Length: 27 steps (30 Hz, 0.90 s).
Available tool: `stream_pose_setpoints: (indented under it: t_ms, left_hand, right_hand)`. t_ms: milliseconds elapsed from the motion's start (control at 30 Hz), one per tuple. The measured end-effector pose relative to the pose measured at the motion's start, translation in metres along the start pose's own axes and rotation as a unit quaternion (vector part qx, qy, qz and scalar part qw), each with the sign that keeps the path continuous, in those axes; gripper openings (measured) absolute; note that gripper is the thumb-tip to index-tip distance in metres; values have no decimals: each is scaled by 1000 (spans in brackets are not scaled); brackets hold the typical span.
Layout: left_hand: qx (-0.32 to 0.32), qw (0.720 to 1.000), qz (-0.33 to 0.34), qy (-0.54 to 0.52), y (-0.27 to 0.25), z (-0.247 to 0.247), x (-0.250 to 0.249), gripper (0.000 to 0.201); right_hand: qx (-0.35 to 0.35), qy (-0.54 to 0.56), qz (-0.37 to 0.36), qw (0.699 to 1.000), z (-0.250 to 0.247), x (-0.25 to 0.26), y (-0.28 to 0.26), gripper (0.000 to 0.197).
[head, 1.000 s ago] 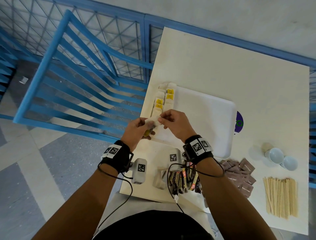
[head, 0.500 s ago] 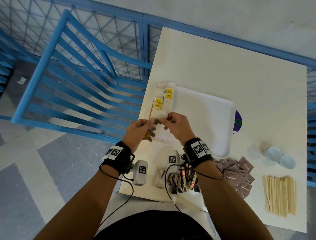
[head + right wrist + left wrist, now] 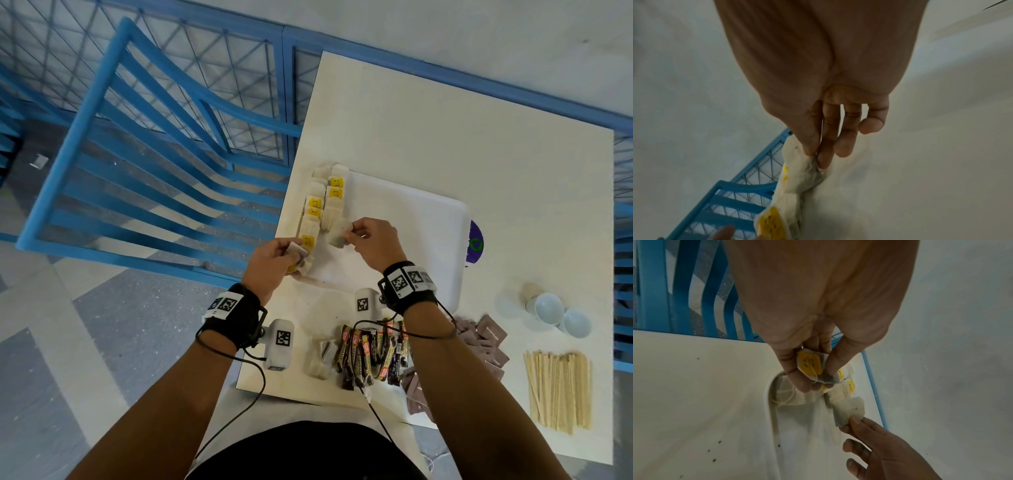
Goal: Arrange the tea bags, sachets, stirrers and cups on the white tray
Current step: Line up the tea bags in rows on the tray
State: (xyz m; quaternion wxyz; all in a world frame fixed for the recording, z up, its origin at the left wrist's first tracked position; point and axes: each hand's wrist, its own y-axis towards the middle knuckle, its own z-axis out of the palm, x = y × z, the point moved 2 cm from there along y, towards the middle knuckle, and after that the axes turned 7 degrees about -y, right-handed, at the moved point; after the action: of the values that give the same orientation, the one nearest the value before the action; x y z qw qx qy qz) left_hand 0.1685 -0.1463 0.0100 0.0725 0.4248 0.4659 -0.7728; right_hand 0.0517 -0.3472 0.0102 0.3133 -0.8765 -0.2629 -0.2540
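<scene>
Overhead, the white table [image 3: 462, 137] stands against a pale wall, bordered at its far and left sides by a blue mesh fence [image 3: 205, 68]; a blue slatted chair [image 3: 137, 164] sits to the left on a grey-and-white tiled floor [image 3: 85, 342]. On the table lies the white tray [image 3: 411, 240], its left edge lined with two rows of tea bags [image 3: 329, 198] bearing yellow tags. The left hand [image 3: 270, 263] pinches one tea bag [image 3: 813, 368] between thumb and fingers at the near end of the outer row. The right hand [image 3: 373, 243] pinches a second tea bag [image 3: 339, 233] by its corner at the near end of the inner row, the remaining fingers loosely extended. Near the table's front edge lie loose tea bags [image 3: 322, 356], dark stick sachets [image 3: 370, 353] and brown sachets [image 3: 486, 342]. To the right are wooden stirrers [image 3: 558, 387] in a flat bundle and, just beyond them, white cups [image 3: 555, 311] lying on their sides. A purple disc [image 3: 476, 243] protrudes from under the tray's right edge.
</scene>
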Motion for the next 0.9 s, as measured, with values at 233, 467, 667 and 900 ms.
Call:
stream_pose_setpoints:
  t_ms: [233, 467, 667, 900]
  left_hand:
    - [-11, 1000, 9, 2, 5, -2, -2, 25]
    - [-19, 1000, 10, 17, 8, -6, -2, 26]
    - [-15, 1000, 7, 15, 7, -6, -4, 26]
    - [-12, 1000, 23, 4, 6, -8, -5, 25]
  right_hand:
    - [-6, -47, -9, 999, 14, 7, 9, 20]
    - [-17, -61, -2, 998, 22, 9, 19, 14]
    - [-36, -42, 10, 998, 30, 12, 18, 12]
    - [-86, 17, 29, 996, 24, 8, 8, 16]
